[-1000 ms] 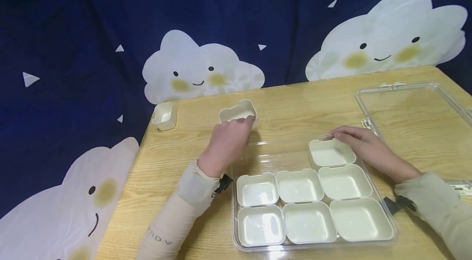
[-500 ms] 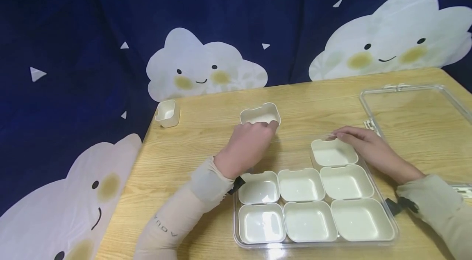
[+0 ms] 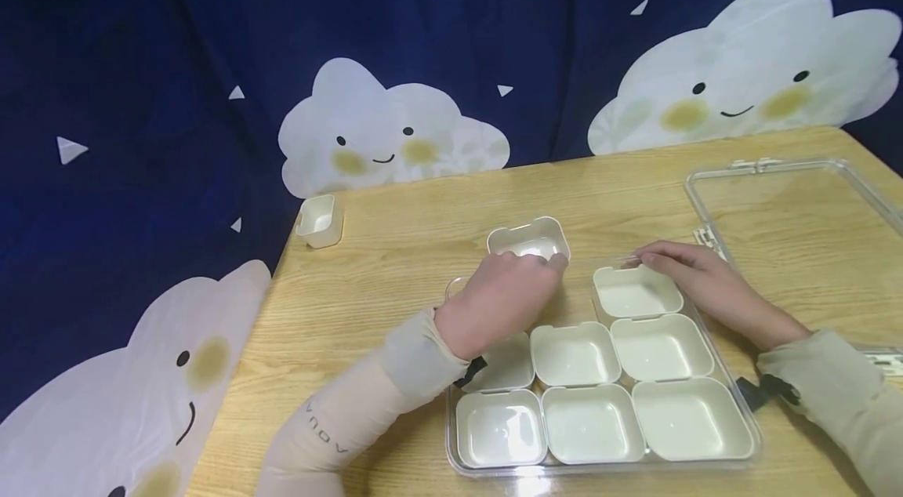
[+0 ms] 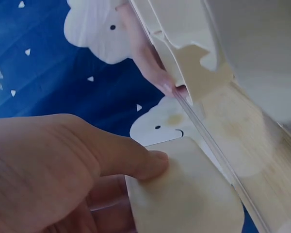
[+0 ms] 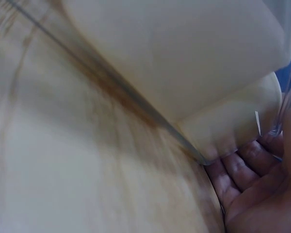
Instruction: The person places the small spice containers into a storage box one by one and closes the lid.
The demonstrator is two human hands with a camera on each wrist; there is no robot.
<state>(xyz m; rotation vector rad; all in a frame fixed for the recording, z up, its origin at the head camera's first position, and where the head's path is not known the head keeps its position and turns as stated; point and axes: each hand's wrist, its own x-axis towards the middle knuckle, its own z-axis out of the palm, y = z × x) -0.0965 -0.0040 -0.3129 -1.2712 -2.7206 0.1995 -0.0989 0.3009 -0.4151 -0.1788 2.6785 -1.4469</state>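
Observation:
My left hand (image 3: 502, 297) pinches a small cream plastic bin (image 3: 531, 240) by its near wall, over the far edge of a clear tray (image 3: 614, 470). In the left wrist view the thumb lies on the bin's (image 4: 189, 187) outer face, with the other fingers partly hidden behind it. Several similar bins, such as the middle front one (image 3: 591, 425), sit in rows in the tray. My right hand (image 3: 694, 277) rests at the tray's far right corner. Its fingers (image 5: 241, 167) touch the tray's outer side beside the far right bin (image 3: 637, 293).
Another small cream bin (image 3: 320, 221) stands at the table's far left corner. To the right lies a clear lid (image 3: 694, 195) with white clips. A dark blue curtain (image 3: 543, 34) with cloud prints hangs behind the wooden table (image 3: 339, 301).
My left hand has carried the bin rightward and slightly nearer, from left of the tray to over its far edge. The right hand has stayed at the tray's corner.

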